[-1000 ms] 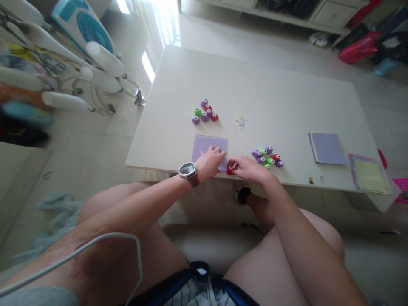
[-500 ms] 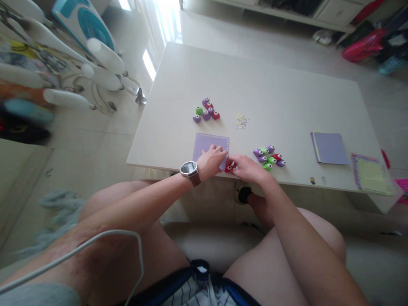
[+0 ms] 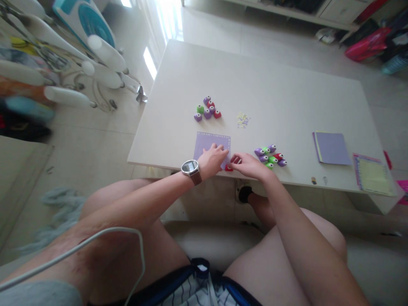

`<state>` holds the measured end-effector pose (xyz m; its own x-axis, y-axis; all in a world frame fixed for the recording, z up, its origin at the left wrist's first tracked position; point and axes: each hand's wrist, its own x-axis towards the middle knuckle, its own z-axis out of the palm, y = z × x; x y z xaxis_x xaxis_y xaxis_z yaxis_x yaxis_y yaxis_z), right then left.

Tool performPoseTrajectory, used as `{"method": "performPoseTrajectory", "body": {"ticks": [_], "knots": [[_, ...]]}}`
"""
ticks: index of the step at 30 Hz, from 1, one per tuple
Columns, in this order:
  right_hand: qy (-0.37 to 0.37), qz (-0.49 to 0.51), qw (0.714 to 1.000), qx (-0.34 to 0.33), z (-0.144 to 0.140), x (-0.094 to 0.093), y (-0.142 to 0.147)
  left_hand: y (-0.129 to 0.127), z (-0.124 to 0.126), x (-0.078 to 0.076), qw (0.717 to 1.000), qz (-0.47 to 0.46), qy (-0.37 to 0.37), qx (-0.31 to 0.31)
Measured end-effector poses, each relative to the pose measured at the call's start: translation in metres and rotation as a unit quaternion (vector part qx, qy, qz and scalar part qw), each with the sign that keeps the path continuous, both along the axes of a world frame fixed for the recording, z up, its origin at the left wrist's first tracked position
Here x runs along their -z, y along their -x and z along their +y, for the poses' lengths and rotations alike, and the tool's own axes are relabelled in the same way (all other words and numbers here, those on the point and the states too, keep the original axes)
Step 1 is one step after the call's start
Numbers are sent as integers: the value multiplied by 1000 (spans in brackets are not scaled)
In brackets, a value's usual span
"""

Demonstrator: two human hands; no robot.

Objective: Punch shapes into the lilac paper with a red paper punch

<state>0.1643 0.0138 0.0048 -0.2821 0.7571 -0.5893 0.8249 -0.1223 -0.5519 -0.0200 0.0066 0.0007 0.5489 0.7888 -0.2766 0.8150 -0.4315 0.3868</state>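
Paper, lilac, at the table's near edge: pinned flat by the open left hand so its corner is fed into a red punch, clasped by the right hand.

Matt lilac paper sheet, glossy red plastic punch, smooth matt table

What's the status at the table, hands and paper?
Left hand flat on square purple paper sheet. Right hand gripping small red plastic punch at sheet's corner. Nothing blocking.
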Motion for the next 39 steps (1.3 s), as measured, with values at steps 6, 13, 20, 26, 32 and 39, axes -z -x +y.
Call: {"method": "performPoseTrajectory", "body": {"ticks": [6, 13, 20, 26, 32, 39], "knots": [[29, 15, 999, 20, 2, 9, -2, 0, -1, -3, 1000, 8, 2, -1], [32, 20, 999, 17, 3, 12, -4, 0, -1, -1, 1000, -1, 0, -7], [34, 14, 999, 10, 3, 12, -4, -1, 2, 4, 1000, -11, 1, -5], [18, 0, 1000, 6, 2, 14, -3, -2, 4, 4, 1000, -26, 11, -13], [5, -32, 999, -6, 2, 13, -1, -5, 4, 5, 1000, -21, 3, -17], [-3, -47, 999, -2, 3, 13, 3, -11, 5, -3, 999, 9, 15, -28]]}}
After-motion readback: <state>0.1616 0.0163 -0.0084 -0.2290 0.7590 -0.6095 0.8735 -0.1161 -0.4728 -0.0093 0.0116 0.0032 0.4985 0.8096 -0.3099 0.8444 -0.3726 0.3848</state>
